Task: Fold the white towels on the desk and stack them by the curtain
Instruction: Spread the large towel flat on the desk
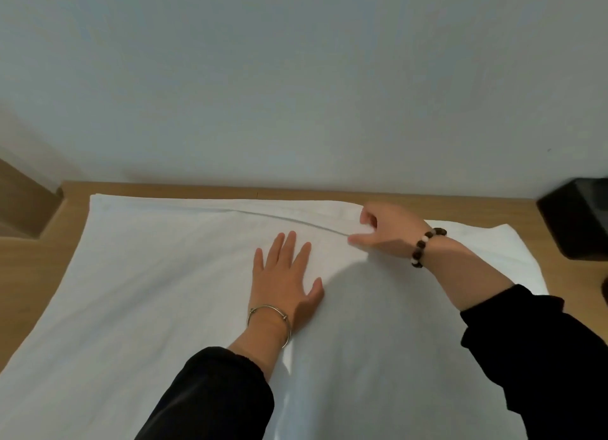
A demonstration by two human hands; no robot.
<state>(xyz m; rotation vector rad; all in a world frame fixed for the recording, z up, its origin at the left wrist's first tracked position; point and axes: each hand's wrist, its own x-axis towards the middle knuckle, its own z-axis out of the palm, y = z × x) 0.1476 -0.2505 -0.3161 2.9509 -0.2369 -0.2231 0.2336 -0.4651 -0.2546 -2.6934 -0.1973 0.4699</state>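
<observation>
Left hand flat, fingers spread, palm down on white towel, pointing 12 o'clock | right hand at 1 o'clock, pinching towel's folded edge | towel covers wooden desk, fold edge running 9-to-3.

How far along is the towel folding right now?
Early stage. Done: the large white cloth towel lies spread over the light wooden desk. In hand: the left hand presses flat on its middle while the right hand pinches a layer at its far edge. Left: the folds and stacking; no folded stack or curtain shows.
</observation>
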